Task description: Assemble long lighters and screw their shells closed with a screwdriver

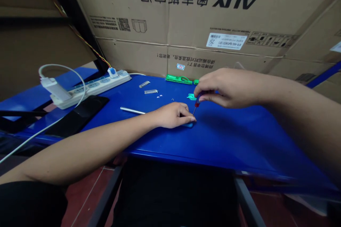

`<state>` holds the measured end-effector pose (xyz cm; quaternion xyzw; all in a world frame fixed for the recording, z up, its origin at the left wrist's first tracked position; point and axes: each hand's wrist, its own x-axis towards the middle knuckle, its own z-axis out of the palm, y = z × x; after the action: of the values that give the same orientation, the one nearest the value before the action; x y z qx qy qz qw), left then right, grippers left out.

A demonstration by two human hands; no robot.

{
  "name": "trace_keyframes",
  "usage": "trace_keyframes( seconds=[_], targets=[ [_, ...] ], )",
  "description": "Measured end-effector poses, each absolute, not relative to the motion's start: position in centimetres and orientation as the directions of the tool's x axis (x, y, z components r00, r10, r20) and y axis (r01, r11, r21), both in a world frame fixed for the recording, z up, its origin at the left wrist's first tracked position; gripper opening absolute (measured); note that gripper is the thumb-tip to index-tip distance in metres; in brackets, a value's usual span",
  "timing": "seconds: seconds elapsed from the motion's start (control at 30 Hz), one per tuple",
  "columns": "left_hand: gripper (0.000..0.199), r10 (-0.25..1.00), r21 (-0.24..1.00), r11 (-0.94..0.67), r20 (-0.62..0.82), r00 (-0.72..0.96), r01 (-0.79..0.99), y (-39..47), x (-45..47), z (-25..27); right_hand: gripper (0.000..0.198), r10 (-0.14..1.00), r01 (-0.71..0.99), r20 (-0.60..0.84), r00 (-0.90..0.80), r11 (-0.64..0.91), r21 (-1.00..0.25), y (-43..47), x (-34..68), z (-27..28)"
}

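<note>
1. Head view: the right hand (pixel 226 87), right of centre, pinches a small screwdriver with a blue and red handle and thin metal shaft (pixel 197 103) between thumb and fingers; the shaft slants down to the left hand's fingertips.
2. At the centre of the frame, the left hand (pixel 174 115) has its fingers curled and its thumb extended, pressing on a flat blue piece (pixel 188 125) on the glossy blue surface (pixel 213 145). Most of the piece is covered by the hand; whether the shaft touches it, I cannot tell.
3. Left of centre, a slim silver rod (pixel 131 110) lies partly behind the left wrist.
4. Above the left hand in the frame lie two narrow transparent pieces (pixel 151 92) and, near them, some tiny pale bits (pixel 159 96).
5. Just left of the right hand's fingertips is a small turquoise-green piece (pixel 191 96); above it, a long bright green piece with an oval opening (pixel 176 78) lies near the brown printed cardboard (pixel 128 56).
6. At left, a white power strip (pixel 93 85) sits beside a flat black object (pixel 85 111).
</note>
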<state>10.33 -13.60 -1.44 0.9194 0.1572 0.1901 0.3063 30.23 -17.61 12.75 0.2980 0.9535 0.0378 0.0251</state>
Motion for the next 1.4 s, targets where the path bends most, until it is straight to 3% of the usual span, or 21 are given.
trace_keyframes(
  seconds=[0.07, 0.17, 0.3, 0.37, 0.47, 0.53, 0.6, 0.7, 0.77, 0.97, 1.03, 1.13, 1.23, 1.3, 1.4],
  targets=[
    [0.025, 0.419, 0.615, -0.763, 0.238, 0.876, 0.198, -13.7, 10.3, -1.4, 0.033, 0.641, 0.626, -0.048, -0.766, 0.762, 0.168, -17.6, 29.9, 12.5],
    [0.025, 0.434, 0.617, -0.756, 0.222, 0.873, 0.219, -13.8, 10.2, -1.4, 0.055, 0.785, 0.744, -0.022, -0.619, 0.595, 0.303, -18.0, 28.7, 11.9],
    [0.027, 0.459, 0.652, -0.735, 0.278, 0.844, 0.185, -13.9, 10.1, -1.2, 0.072, 0.862, 0.815, 0.04, -0.506, 0.462, 0.35, -18.4, 27.9, 11.7],
    [0.026, 0.467, 0.666, -0.726, 0.296, 0.833, 0.17, -13.9, 10.1, -1.2, 0.064, 0.826, 0.793, 0.042, -0.563, 0.525, 0.31, -18.3, 28.3, 11.9],
    [0.025, 0.465, 0.661, -0.732, 0.31, 0.829, 0.164, -13.9, 10.1, -1.0, 0.037, 0.643, 0.638, 0.018, -0.765, 0.755, 0.153, -18.1, 29.4, 12.4],
    [0.025, 0.462, 0.649, -0.741, 0.306, 0.832, 0.172, -13.9, 10.0, -1.0, 0.03, 0.551, 0.549, 0.0, -0.835, 0.832, 0.086, -18.0, 29.8, 12.5],
    [0.025, 0.448, 0.642, -0.748, 0.3, 0.842, 0.17, -13.9, 10.0, -1.0, 0.028, 0.587, 0.579, -0.029, -0.809, 0.805, 0.132, -18.1, 29.6, 12.4],
    [0.023, 0.429, 0.638, -0.753, 0.288, 0.856, 0.162, -13.8, 10.1, -1.2, 0.049, 0.763, 0.728, -0.003, -0.647, 0.618, 0.295, -18.5, 28.7, 12.0],
    [0.022, 0.427, 0.641, -0.749, 0.276, 0.861, 0.166, -13.7, 10.2, -1.3, 0.058, 0.811, 0.772, 0.035, -0.585, 0.542, 0.332, -18.7, 28.5, 11.8],
    [0.021, 0.426, 0.649, -0.743, 0.271, 0.863, 0.163, -13.7, 10.2, -1.1, 0.028, 0.558, 0.552, -0.039, -0.829, 0.827, 0.11, -18.3, 29.5, 12.2],
    [0.021, 0.428, 0.635, -0.751, 0.265, 0.864, 0.178, -13.8, 10.2, -1.2, 0.031, 0.639, 0.619, -0.059, -0.767, 0.761, 0.196, -18.4, 29.2, 12.1],
    [0.019, 0.437, 0.627, -0.756, 0.271, 0.858, 0.187, -13.8, 10.2, -1.4, 0.056, 0.787, 0.737, -0.012, -0.617, 0.583, 0.342, -18.8, 28.1, 11.5],
    [0.02, 0.471, 0.639, -0.742, 0.283, 0.835, 0.202, -14.0, 10.3, -1.6, 0.068, 0.858, 0.809, 0.045, -0.512, 0.464, 0.362, -18.9, 27.5, 11.3],
    [0.023, 0.493, 0.641, -0.738, 0.297, 0.817, 0.212, -14.0, 10.3, -1.6, 0.059, 0.842, 0.805, 0.037, -0.538, 0.5, 0.318, -18.7, 27.8, 11.4],
    [0.023, 0.503, 0.638, -0.739, 0.307, 0.808, 0.217, -13.9, 10.4, -1.6, 0.035, 0.682, 0.675, 0.009, -0.731, 0.722, 0.151, -18.2, 29.1, 12.1]
  ],
)
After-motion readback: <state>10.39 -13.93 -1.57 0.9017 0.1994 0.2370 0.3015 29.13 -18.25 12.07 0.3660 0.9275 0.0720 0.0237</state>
